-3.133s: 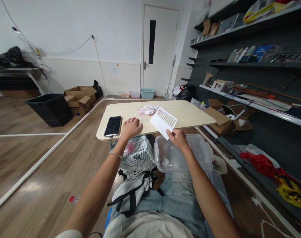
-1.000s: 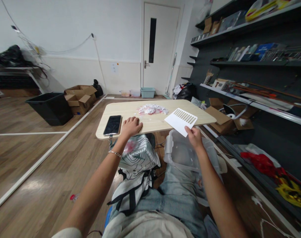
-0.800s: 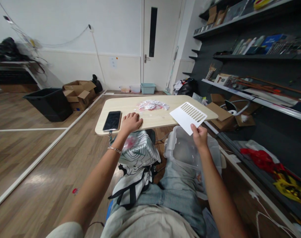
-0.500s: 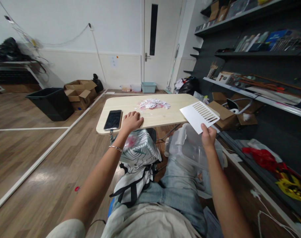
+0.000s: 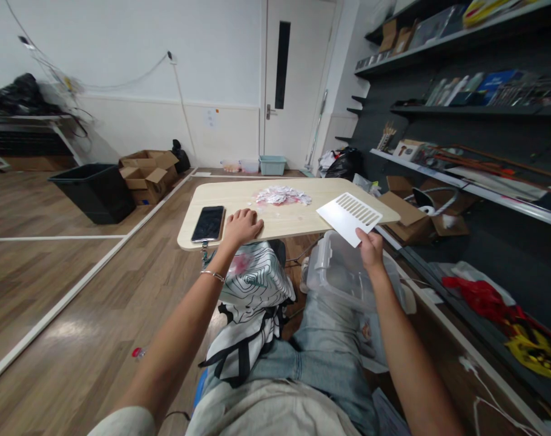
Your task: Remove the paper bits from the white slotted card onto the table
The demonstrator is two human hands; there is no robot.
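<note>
My left hand lies flat on the near edge of the light wooden table, just right of a smartphone. Its fingers point away from me and hold nothing. In my right hand is a white slotted card, pinched at its near right corner. The card is held at the table's right side, with its row of slots toward the far right. A flat pile of white paper scraps lies near the table's far middle, with pinkish stains around it.
Below the table's right side, a clear plastic box sits by my leg. A patterned cloth bag hangs below the table in front of me. A black bin and cardboard boxes stand left; shelves line the right.
My right hand has moved left with the slotted card, bringing it further over the table. My left hand stays in place. The whole view has shifted slightly.
</note>
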